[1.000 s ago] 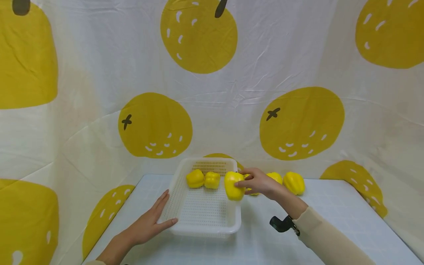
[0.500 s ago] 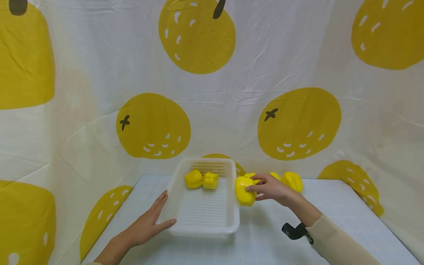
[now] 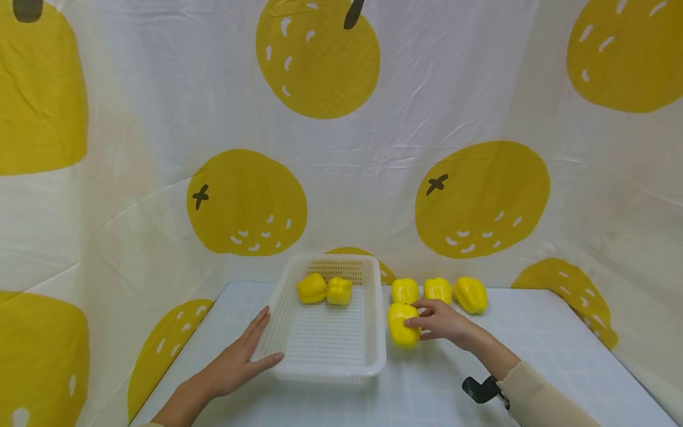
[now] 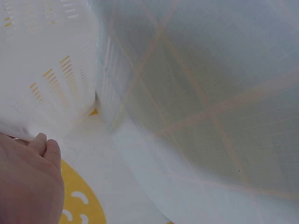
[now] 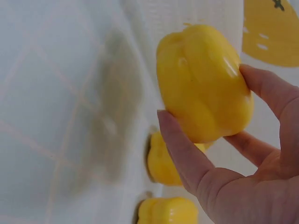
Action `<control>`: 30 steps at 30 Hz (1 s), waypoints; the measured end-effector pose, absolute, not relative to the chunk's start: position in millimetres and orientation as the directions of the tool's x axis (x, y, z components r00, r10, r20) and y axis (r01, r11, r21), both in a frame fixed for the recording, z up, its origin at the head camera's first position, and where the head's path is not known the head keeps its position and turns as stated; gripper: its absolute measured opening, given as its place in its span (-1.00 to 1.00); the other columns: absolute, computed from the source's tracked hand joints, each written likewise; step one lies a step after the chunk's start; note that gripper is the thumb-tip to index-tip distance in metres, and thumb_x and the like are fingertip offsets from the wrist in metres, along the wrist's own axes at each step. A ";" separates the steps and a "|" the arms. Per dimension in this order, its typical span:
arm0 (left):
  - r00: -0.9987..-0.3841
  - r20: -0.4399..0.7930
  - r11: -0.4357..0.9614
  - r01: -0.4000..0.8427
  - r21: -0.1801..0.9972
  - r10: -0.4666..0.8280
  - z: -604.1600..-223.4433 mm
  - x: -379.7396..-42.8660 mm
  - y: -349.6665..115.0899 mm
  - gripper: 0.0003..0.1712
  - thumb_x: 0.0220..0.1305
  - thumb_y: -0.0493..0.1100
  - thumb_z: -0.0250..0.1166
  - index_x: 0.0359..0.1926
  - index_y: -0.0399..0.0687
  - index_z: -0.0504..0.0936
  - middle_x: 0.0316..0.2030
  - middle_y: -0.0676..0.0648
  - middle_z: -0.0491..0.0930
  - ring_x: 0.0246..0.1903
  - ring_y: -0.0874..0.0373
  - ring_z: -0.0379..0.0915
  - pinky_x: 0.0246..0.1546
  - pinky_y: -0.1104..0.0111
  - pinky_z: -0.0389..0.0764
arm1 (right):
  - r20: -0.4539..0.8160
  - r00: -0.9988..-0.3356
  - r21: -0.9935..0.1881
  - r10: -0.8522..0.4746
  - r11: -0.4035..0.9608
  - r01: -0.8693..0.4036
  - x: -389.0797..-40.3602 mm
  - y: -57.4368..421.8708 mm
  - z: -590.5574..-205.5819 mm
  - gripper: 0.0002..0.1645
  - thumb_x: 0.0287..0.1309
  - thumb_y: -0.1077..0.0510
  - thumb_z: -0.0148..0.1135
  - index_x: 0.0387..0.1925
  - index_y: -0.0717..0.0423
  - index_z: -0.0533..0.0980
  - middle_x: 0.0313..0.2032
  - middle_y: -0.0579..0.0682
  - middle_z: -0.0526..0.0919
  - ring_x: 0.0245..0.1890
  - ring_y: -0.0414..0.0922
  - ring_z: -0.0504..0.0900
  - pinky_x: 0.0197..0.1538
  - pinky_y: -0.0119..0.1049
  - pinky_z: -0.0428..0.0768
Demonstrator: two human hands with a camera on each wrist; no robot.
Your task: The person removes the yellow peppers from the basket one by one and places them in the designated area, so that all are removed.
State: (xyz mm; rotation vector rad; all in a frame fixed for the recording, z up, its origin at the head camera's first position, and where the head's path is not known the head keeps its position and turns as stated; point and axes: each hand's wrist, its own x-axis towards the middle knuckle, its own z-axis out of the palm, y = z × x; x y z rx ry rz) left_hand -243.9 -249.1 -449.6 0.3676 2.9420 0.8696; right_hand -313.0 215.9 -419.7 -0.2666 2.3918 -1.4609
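White plastic, slotted and rectangular, formed the open basket (image 3: 328, 350) left of centre, where the left hand (image 3: 237, 362) lay against its left wall and near rim, fingers straight and thumb spread wide, apparently bracing rather than grasping. The right hand (image 3: 440, 320) pinched a glossy yellow, blocky bell pepper (image 3: 402, 327), thumb and fingers parted only by its width, just right of the basket and seemingly a little above the pale blue checked tablecloth (image 3: 427, 391). Two similar yellow peppers (image 3: 312, 289) lay in the basket's far part; three more yellow peppers (image 3: 437, 290) sat in a row at the table's far right. The step in hand looked like setting the held pepper down near that row; the next move probably called for lowering it onto the cloth, then loosening the pinch
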 end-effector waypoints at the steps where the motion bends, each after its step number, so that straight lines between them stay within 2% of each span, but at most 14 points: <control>1: -0.971 0.017 0.814 0.211 0.541 0.240 -449.7 -244.0 -249.3 0.25 0.26 0.54 0.17 0.66 0.01 -0.16 0.65 0.01 -0.30 0.59 -0.14 -0.15 0.45 -0.25 0.09 | -0.181 -0.933 -0.887 -0.311 0.462 0.018 -314.0 216.3 -423.2 -0.20 0.22 0.02 0.47 0.34 0.35 0.40 0.06 0.25 0.55 -0.11 -0.01 0.63 0.00 0.00 0.73; 4: -0.971 0.013 0.812 0.208 0.545 0.240 -449.2 -243.9 -249.4 0.25 0.25 0.54 0.17 0.66 0.01 -0.16 0.65 0.00 -0.30 0.59 -0.14 -0.16 0.45 -0.25 0.09 | -0.180 -0.937 -0.885 -0.301 0.465 0.020 -315.9 218.0 -431.9 -0.22 0.20 0.04 0.49 0.33 0.33 0.42 0.08 0.29 0.49 -0.11 -0.01 0.62 0.00 0.00 0.73; 9: -0.969 0.017 0.811 0.214 0.544 0.244 -449.4 -244.7 -250.0 0.25 0.26 0.54 0.17 0.66 0.00 -0.16 0.65 -0.01 -0.29 0.59 -0.13 -0.18 0.46 -0.24 0.08 | -0.160 -0.924 -0.886 -0.348 0.463 -0.020 -318.8 222.9 -447.5 -0.30 0.21 0.04 0.48 0.29 0.26 0.48 0.04 0.24 0.50 -0.11 -0.01 0.59 -0.01 -0.06 0.73; 13: -0.968 0.019 0.810 0.222 0.543 0.252 -449.4 -244.7 -249.7 0.24 0.27 0.53 0.16 0.66 -0.02 -0.17 0.65 -0.02 -0.30 0.59 -0.13 -0.18 0.46 -0.23 0.08 | -0.157 -0.910 -0.892 -0.384 0.451 -0.036 -321.1 229.0 -458.7 -0.27 0.23 0.01 0.46 0.31 0.28 0.46 0.06 0.24 0.49 -0.13 -0.01 0.60 0.00 -0.09 0.73; 19: -0.966 0.023 0.812 0.230 0.537 0.259 -448.9 -244.1 -248.6 0.24 0.28 0.53 0.15 0.66 -0.03 -0.17 0.65 -0.04 -0.30 0.59 -0.14 -0.18 0.46 -0.23 0.08 | -0.176 -0.879 -0.908 -0.442 0.419 -0.029 -321.2 235.8 -460.0 -0.24 0.31 0.01 0.38 0.37 0.34 0.37 0.08 0.26 0.47 -0.14 -0.01 0.63 0.03 -0.02 0.71; 24: -0.967 0.020 0.811 0.223 0.541 0.253 -449.3 -244.8 -248.5 0.25 0.27 0.54 0.16 0.66 -0.03 -0.16 0.65 -0.03 -0.29 0.59 -0.14 -0.17 0.45 -0.24 0.09 | -0.203 -0.850 -0.899 -0.486 0.436 -0.034 -322.2 239.1 -458.6 -0.31 0.37 -0.01 0.31 0.37 0.26 0.39 -0.01 0.15 0.53 -0.10 -0.02 0.59 0.07 -0.01 0.69; 30: -0.969 0.014 0.810 0.214 0.546 0.246 -448.9 -244.8 -248.7 0.25 0.26 0.54 0.17 0.66 -0.01 -0.15 0.65 0.00 -0.30 0.59 -0.13 -0.17 0.46 -0.23 0.08 | -0.231 -0.837 -0.886 -0.496 0.463 -0.030 -323.8 240.5 -460.8 -0.31 0.38 -0.01 0.28 0.41 0.19 0.37 0.01 0.08 0.56 -0.07 -0.02 0.58 0.08 -0.03 0.67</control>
